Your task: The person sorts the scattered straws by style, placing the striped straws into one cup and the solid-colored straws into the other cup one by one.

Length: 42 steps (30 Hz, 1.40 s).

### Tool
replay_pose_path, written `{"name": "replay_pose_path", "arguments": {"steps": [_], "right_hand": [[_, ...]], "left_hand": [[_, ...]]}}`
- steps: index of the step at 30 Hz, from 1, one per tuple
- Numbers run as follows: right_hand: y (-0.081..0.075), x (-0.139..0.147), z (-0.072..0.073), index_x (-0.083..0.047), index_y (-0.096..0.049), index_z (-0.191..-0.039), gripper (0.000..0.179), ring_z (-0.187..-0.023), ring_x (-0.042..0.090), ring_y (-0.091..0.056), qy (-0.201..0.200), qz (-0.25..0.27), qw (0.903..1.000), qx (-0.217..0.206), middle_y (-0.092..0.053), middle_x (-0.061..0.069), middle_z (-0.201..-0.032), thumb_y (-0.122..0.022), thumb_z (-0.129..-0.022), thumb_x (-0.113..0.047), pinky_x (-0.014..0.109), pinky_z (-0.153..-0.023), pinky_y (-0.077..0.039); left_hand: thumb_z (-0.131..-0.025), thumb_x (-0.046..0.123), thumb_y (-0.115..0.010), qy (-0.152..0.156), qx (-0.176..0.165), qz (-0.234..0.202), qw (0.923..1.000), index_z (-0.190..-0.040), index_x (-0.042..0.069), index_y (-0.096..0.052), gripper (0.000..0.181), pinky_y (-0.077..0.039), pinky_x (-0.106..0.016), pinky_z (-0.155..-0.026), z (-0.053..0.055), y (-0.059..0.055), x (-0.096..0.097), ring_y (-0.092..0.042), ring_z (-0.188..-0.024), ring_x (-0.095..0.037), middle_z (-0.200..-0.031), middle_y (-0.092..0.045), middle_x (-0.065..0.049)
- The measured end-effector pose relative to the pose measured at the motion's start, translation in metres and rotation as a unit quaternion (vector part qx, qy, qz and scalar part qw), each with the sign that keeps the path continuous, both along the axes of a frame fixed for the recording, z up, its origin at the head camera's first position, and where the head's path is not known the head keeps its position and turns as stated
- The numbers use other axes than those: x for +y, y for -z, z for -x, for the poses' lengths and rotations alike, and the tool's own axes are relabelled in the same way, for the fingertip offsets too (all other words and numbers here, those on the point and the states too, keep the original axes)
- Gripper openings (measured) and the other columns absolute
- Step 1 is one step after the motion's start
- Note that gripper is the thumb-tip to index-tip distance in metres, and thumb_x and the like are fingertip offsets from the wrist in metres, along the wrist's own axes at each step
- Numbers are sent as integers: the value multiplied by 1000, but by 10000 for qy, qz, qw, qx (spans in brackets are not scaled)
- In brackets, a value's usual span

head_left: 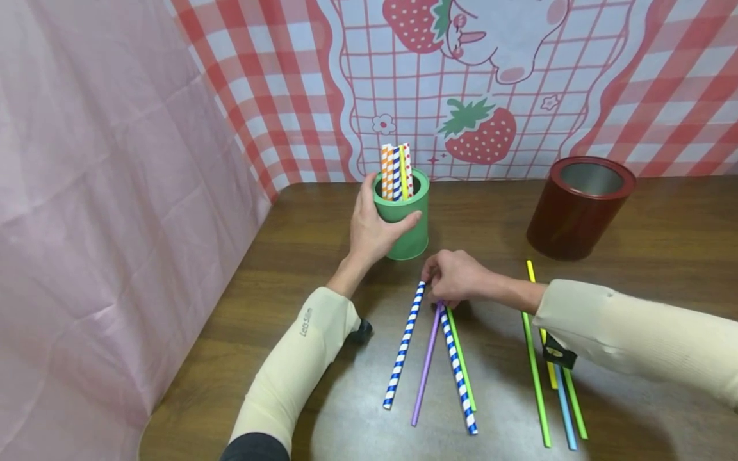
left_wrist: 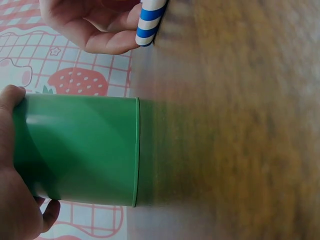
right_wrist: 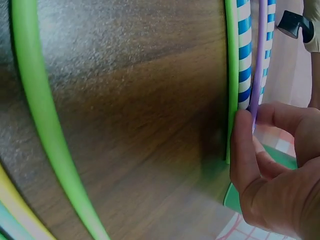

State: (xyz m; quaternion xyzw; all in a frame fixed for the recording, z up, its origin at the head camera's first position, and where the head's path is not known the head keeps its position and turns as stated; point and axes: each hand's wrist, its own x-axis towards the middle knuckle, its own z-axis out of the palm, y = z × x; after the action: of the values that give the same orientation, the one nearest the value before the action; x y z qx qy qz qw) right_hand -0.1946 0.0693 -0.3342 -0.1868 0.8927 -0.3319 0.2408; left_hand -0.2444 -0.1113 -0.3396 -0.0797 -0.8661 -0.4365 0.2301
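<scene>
In the head view my left hand [head_left: 375, 227] grips a green can [head_left: 409, 237], thumb across its front. Orange-striped, blue-striped, yellow and red-dotted paper straws [head_left: 396, 171] stand in it. My right hand [head_left: 458, 278] is bent down over the upper ends of several straws in front of the can. Its finger and thumb pinch the purple straw [right_wrist: 259, 65] near its end. A blue-and-white striped straw [head_left: 403, 346] lies to the left, its top by the fingertips. Another striped straw [right_wrist: 244, 60] and a green straw [right_wrist: 231, 75] lie close against the purple one.
A dark red can [head_left: 576, 218], its visible inside bare, stands at the back right. Under my right forearm lie green [head_left: 536, 384], yellow [head_left: 531, 272] and blue [head_left: 565, 410] straws. A patterned cloth [head_left: 305, 89] hangs behind the wooden table [head_left: 277, 269]; a pink cloth [head_left: 104, 192] hangs left.
</scene>
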Motion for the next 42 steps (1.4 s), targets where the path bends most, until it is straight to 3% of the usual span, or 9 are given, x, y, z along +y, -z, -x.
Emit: {"name": "replay_pose_path", "arguments": {"steps": [12,23,26,33,42], "right_hand": [[-1,7,-2,-2,-64,-101,29,-57,12,-60,-370,161,9990,199,-62,5,-80,-72,-74,-3,28,-53,-54],[-2,2,-6,-6,-66,-96,32,-55,8,-56,-821,-450,9875,1266,-62,-2,-74,-70,-65,-2,24,-52,-49],[-2,0,-8,-6,-66,-95,32,-54,9,-56,-812,-529,9876,1238,-61,-2,-72,-71,-64,0,24,-51,-48],[2,4,-9,-2,-62,-102,36,-49,12,-58,-273,-5,9990,368,-63,3,-70,-71,-68,4,26,-47,-51],[-6,13,-3,4,-57,-111,42,-58,17,-64,157,646,9978,-41,-64,11,-81,-72,-72,3,32,-56,-57]], "left_hand": [[-71,55,-78,15,0,-31,10000,-148,25,-22,100,-47,-36,-93,0,0,0,-50,-117,-15,-135,-46,-3],[-71,53,-78,27,-7,-56,10000,-148,23,-23,99,-47,-35,-94,-1,-2,1,-50,-117,-15,-135,-46,-3],[-71,53,-78,26,4,-57,10000,-148,23,-24,99,-46,-35,-94,-1,-1,2,-49,-117,-15,-135,-46,-3],[-71,55,-78,35,55,-45,10000,-147,24,-24,98,-47,-35,-94,-1,2,2,-49,-115,-13,-132,-47,-1],[-71,54,-78,45,72,-96,9999,-147,24,-24,98,-48,-36,-92,0,2,1,-50,-115,-15,-133,-47,-2]]}}
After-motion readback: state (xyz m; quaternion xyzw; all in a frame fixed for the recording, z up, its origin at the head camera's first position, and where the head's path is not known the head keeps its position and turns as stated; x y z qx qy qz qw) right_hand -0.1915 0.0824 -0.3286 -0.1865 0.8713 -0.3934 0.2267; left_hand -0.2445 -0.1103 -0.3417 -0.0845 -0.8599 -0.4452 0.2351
